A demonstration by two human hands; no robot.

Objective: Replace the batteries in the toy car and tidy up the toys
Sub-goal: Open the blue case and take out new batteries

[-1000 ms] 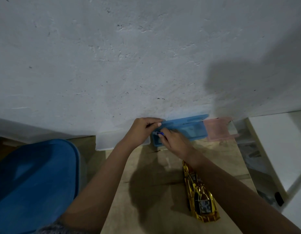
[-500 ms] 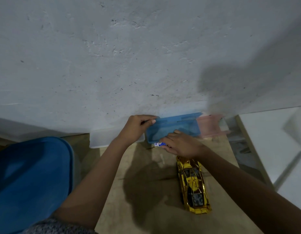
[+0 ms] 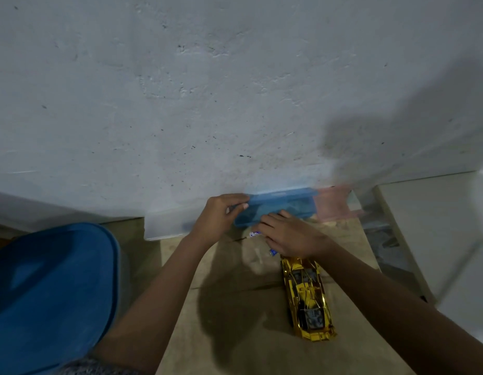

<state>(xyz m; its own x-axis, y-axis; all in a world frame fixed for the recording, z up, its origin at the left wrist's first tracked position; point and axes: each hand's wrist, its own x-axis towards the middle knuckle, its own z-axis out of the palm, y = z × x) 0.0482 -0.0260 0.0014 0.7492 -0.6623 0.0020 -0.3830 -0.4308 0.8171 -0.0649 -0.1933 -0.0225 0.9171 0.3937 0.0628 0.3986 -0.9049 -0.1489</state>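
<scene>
Glossy gold toy car [image 3: 306, 299]; translucent blue plastic box [image 3: 283, 205]

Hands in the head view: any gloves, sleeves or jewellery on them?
Neither the left hand nor the right hand shows gloves, rings or a watch. The left forearm and right forearm are bare. A patch of grey speckled fabric by the left upper arm may be a sleeve.
</scene>
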